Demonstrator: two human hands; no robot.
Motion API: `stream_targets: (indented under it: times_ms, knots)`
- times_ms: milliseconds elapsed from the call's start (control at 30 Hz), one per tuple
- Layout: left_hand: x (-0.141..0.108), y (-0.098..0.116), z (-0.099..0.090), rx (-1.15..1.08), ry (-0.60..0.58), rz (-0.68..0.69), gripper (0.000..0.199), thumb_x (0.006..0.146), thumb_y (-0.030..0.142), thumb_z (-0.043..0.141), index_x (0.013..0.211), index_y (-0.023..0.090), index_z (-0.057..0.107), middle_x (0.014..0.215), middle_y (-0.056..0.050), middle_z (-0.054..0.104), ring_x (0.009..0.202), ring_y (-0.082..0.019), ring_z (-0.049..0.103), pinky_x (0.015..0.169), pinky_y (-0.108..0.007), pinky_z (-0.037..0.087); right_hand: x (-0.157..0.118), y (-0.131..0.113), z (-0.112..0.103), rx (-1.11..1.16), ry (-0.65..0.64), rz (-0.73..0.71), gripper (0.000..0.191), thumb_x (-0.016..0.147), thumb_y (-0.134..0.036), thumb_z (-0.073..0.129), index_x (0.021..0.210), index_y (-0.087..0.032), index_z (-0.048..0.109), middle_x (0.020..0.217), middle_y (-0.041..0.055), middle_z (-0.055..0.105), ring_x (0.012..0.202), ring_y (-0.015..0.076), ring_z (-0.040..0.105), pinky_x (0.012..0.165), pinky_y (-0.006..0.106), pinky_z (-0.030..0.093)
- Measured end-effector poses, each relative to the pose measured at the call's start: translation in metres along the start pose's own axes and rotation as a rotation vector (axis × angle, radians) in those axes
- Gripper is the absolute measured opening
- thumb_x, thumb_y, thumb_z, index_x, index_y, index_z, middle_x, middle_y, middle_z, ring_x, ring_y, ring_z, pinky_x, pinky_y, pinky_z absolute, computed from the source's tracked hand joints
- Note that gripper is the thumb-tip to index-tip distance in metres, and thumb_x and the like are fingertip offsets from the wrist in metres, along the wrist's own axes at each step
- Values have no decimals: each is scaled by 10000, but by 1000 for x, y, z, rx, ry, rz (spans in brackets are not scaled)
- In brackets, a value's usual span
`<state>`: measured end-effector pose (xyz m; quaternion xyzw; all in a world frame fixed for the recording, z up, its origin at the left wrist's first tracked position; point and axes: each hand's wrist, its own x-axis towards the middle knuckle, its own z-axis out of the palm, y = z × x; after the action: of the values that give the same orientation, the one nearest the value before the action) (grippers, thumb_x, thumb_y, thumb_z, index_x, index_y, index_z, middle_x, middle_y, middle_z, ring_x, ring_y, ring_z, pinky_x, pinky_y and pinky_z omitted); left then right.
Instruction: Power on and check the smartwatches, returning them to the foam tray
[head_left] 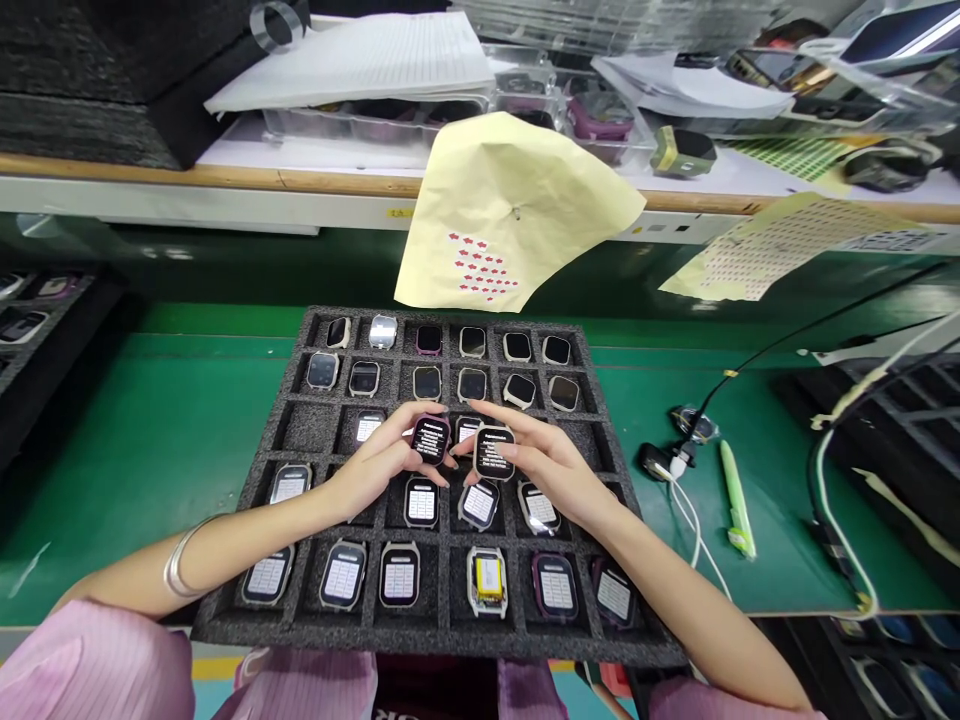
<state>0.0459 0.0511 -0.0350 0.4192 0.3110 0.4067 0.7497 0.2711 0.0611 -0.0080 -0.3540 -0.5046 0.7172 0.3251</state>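
Foam tray (435,641) on green bench (187,400)

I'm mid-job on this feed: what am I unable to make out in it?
All in the head view:
- Backs of the purple-rimmed smartwatch in the left hand and the pale-rimmed smartwatch in the right hand: turned away from the camera.
- Part of the foam tray: covered by the hands and forearms.
- Text on the tray's lit screens: too small to read.
- Rest of the far-left tray: cut off by the left edge.
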Motion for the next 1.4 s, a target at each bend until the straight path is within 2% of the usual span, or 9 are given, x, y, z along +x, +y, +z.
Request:
stream_targets:
  times_ms: [200, 467, 733, 867, 1200, 1300, 1400]
  knots:
    - [-1, 2, 2, 32, 17, -6, 476, 732, 61, 450, 1173, 219, 536, 1128, -58, 537, 921, -200, 619, 742, -363, 590, -1, -1, 3, -61, -16, -4, 500, 880, -257, 659, 1351, -200, 500, 1020, 64, 727, 754, 175, 710, 845, 382, 546]
    - [0, 3, 2, 43, 15, 1, 467, 749, 48, 447, 1177, 218, 527, 1102, -51, 527, 927, -198, 622, 744, -358, 596, -1, 2, -2, 7, -16, -8, 455, 956, -438, 518, 1344, -201, 527, 1063, 100, 716, 796, 231, 712, 829, 436, 538]
    - [1, 4, 4, 73, -2, 52, 294, 871, 174, 547, 1161, 216, 524, 968, -40, 547, 873, -177, 635, 695, -315, 613, -1, 1, -3, 12, -9, 0, 389, 971, -402, 497, 1311, -222, 555, 1031, 79, 724, 773, 235, 708, 803, 413, 534]
    - [1, 4, 5, 111, 19, 66, 271, 890, 249, 585, 1151, 215, 521, 984, -38, 539, 854, -167, 636, 660, -288, 615, 0, 0, -3, 24, 7, 8, 395, 962, -412, 510, 1302, -217, 560, 1007, 78, 730, 755, 240, 708, 801, 420, 533]
    - [0, 6, 6, 116, -12, 78, 257, 896, 228, 569, 1148, 214, 518, 973, -34, 536, 850, -163, 635, 657, -287, 619, -1, -2, -3, -1, -2, -11, 396, 975, -396, 493, 1329, -220, 524, 1017, 82, 722, 776, 239, 710, 818, 425, 535]
    - [0, 4, 5, 109, -7, 88, 293, 871, 216, 591, 1155, 218, 519, 981, -37, 541, 852, -171, 637, 651, -292, 619, -2, -4, -3, -48, -22, -22, 433, 934, -378, 579, 1338, -237, 508, 1040, 83, 712, 796, 239, 710, 805, 422, 550]
    - [0, 3, 7, 123, 6, 91, 340, 849, 203, 612, 1173, 218, 510, 983, -41, 544, 852, -174, 640, 652, -294, 616, -4, -8, -1, -100, -61, -51, 611, 821, -260, 737, 1368, -260, 462, 1101, 83, 685, 850, 234, 707, 829, 412, 557]
